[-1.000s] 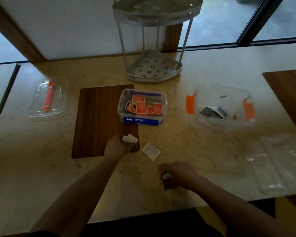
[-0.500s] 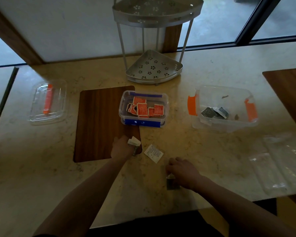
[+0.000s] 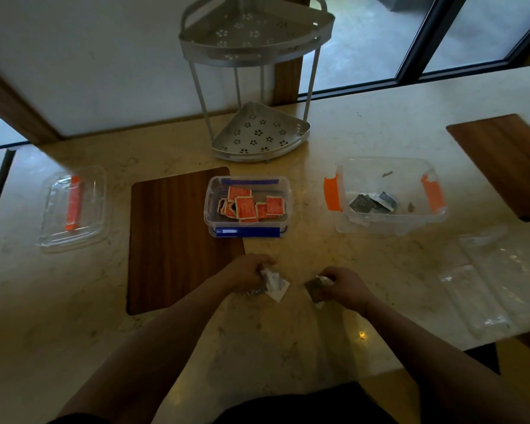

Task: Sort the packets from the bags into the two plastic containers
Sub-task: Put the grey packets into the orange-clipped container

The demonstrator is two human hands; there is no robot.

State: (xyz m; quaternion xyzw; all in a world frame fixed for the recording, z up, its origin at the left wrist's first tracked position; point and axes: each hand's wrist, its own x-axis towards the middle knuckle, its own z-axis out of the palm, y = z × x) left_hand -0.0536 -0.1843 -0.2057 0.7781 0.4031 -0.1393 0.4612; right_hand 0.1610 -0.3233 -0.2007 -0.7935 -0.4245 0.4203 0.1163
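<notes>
Sorting looks well advanced but unfinished. The small clear plastic container with blue clips [image 3: 248, 206], at the middle of the pale marble-patterned desk [image 3: 380, 133], already holds a loose heap of orange-red square packets [image 3: 251, 205]. To its right, the larger clear plastic container with orange clips [image 3: 389, 194] holds only a few dark grey foil packets [image 3: 372, 203]. The empty-looking clear plastic bags [image 3: 487, 286] lie flat at the near right of the desk, so the bags seem emptied.

What remains is in front of the person, near the desk's front edge. The left hand [image 3: 248, 275] has its fingers curled round a small bunch of white and grey packets [image 3: 271, 280], resting over a white square packet [image 3: 280, 290] lying on the desk. The right hand [image 3: 344, 287] pinches a dark grey packet [image 3: 315, 289] with something white against it; how many it holds cannot be told.

These last few packets have still to go into a container, the grey ones probably to the right one. A clear lid with an orange strip [image 3: 72, 208] waits at the far left, beyond a dark wooden board [image 3: 172, 240].
</notes>
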